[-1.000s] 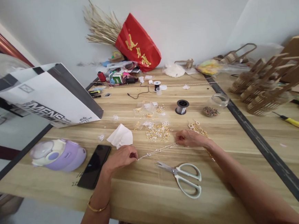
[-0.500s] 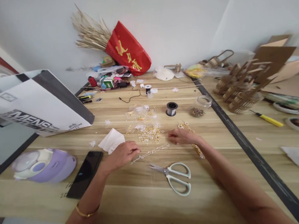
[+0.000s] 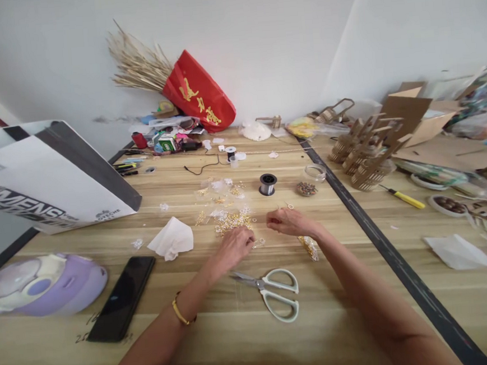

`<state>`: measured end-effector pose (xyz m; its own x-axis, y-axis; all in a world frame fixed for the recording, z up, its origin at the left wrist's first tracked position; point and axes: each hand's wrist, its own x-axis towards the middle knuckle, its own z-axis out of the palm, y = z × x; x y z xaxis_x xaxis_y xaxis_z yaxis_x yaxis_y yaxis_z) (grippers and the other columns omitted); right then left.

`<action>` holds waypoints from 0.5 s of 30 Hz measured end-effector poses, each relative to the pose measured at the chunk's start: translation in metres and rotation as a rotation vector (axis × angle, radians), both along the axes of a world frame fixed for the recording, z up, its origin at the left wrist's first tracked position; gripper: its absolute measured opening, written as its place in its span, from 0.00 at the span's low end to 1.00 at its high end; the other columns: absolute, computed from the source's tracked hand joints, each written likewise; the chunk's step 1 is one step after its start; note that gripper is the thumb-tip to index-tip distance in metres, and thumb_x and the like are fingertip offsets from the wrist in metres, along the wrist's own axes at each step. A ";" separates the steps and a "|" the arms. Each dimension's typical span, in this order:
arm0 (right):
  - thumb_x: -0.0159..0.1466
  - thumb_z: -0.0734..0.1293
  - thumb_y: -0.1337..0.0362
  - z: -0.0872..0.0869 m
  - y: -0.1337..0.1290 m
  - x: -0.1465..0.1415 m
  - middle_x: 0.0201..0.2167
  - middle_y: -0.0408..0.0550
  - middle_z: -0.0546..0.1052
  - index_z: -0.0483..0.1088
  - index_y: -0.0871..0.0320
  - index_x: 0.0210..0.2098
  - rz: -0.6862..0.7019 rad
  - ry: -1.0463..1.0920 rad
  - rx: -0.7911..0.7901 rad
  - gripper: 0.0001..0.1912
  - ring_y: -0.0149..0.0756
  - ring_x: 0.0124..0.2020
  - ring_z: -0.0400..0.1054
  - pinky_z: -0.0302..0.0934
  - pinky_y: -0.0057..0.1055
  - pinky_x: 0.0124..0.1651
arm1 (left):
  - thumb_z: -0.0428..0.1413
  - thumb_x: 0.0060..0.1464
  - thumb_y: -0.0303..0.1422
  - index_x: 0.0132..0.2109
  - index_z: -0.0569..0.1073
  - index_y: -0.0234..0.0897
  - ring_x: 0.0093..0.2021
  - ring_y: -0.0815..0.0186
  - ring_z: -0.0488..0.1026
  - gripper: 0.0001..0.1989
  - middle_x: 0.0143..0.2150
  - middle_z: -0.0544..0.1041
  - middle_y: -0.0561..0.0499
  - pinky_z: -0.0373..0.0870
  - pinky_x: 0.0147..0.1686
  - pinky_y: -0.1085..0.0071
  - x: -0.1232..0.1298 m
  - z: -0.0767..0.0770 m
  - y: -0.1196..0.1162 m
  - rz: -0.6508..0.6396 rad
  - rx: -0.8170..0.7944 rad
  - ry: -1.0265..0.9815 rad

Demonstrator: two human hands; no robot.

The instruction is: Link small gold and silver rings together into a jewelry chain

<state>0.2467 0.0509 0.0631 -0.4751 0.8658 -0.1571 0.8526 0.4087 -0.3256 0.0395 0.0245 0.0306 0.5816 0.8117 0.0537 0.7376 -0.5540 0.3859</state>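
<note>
Silvery chain (image 3: 259, 243) over table (image 3: 222, 341), between hands; I see only short part. Left hand (image 3: 237, 243) right beside it, fingers bent, grip unclear to me. Right hand (image 3: 286, 222) farther right, loosely curled, can't tell hold. Gold-silver bits (image 3: 232, 221) just far of left hand; scissors (image 3: 259, 284) nearer.

A smooth wood grain is being shown by the counter (image 3: 239, 340); metal blades (image 3: 246, 278) and smooth plastic handles (image 3: 296, 284), by the scissors (image 3: 259, 284). Gloss is being observed on the phone (image 3: 121, 299), creased matt paper at the white sheet (image 3: 172, 239), metallic sheen on the gold pieces (image 3: 232, 221).
</note>
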 end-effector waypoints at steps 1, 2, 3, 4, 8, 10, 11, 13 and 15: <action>0.62 0.60 0.65 0.000 0.000 0.000 0.29 0.46 0.76 0.71 0.58 0.32 -0.007 -0.004 0.011 0.08 0.31 0.29 0.67 0.49 0.24 0.31 | 0.51 0.55 0.27 0.32 0.74 0.36 0.36 0.64 0.71 0.08 0.33 0.75 0.49 0.64 0.38 0.71 0.002 -0.002 0.000 -0.001 0.001 0.009; 0.62 0.60 0.66 0.000 -0.001 0.000 0.29 0.46 0.76 0.71 0.58 0.32 -0.015 -0.009 0.022 0.08 0.31 0.30 0.67 0.49 0.24 0.31 | 0.50 0.55 0.26 0.32 0.74 0.36 0.36 0.64 0.71 0.08 0.33 0.75 0.49 0.64 0.38 0.70 0.003 -0.003 0.000 -0.004 0.002 0.016; 0.61 0.61 0.67 -0.001 -0.001 0.000 0.30 0.46 0.76 0.71 0.58 0.32 -0.023 -0.014 0.034 0.07 0.31 0.30 0.67 0.49 0.24 0.31 | 0.50 0.55 0.26 0.32 0.74 0.36 0.36 0.64 0.71 0.08 0.33 0.75 0.49 0.64 0.38 0.70 0.004 -0.005 -0.001 -0.006 0.002 0.017; 0.61 0.61 0.68 -0.001 -0.002 0.001 0.30 0.46 0.76 0.71 0.58 0.32 -0.033 -0.019 0.046 0.07 0.32 0.31 0.67 0.49 0.25 0.31 | 0.50 0.55 0.26 0.32 0.73 0.36 0.36 0.64 0.71 0.08 0.33 0.75 0.49 0.64 0.39 0.70 0.004 -0.006 -0.001 -0.008 0.001 0.015; 0.61 0.61 0.70 -0.005 -0.008 0.010 0.34 0.47 0.75 0.69 0.58 0.34 -0.064 -0.023 0.096 0.06 0.31 0.33 0.66 0.50 0.24 0.33 | 0.51 0.55 0.27 0.32 0.73 0.36 0.37 0.64 0.71 0.07 0.33 0.75 0.49 0.64 0.40 0.69 0.004 -0.009 0.001 0.000 -0.008 -0.026; 0.62 0.60 0.70 -0.007 -0.011 0.017 0.33 0.46 0.74 0.69 0.59 0.36 -0.081 0.002 0.116 0.07 0.30 0.32 0.66 0.50 0.24 0.33 | 0.51 0.54 0.27 0.31 0.73 0.36 0.36 0.64 0.71 0.08 0.32 0.75 0.49 0.64 0.39 0.70 0.004 -0.009 0.002 0.023 -0.015 -0.043; 0.63 0.59 0.69 -0.008 -0.012 0.022 0.32 0.46 0.74 0.68 0.59 0.36 -0.096 0.037 0.130 0.07 0.30 0.31 0.65 0.51 0.24 0.33 | 0.51 0.54 0.27 0.30 0.73 0.36 0.35 0.64 0.71 0.08 0.32 0.75 0.50 0.64 0.39 0.70 0.004 -0.009 0.003 0.032 -0.018 -0.052; 0.63 0.59 0.69 -0.010 -0.014 0.030 0.32 0.46 0.73 0.68 0.59 0.36 -0.118 0.106 0.157 0.07 0.30 0.30 0.65 0.52 0.25 0.33 | 0.51 0.53 0.27 0.30 0.73 0.36 0.34 0.64 0.71 0.08 0.31 0.75 0.50 0.63 0.38 0.70 0.005 -0.008 0.005 0.043 -0.023 -0.064; 0.63 0.59 0.69 -0.012 -0.016 0.034 0.32 0.46 0.72 0.67 0.59 0.36 -0.118 0.140 0.173 0.06 0.30 0.31 0.65 0.53 0.25 0.34 | 0.51 0.53 0.26 0.30 0.74 0.36 0.34 0.64 0.71 0.08 0.30 0.76 0.49 0.63 0.37 0.69 0.006 -0.007 0.006 0.045 -0.031 -0.073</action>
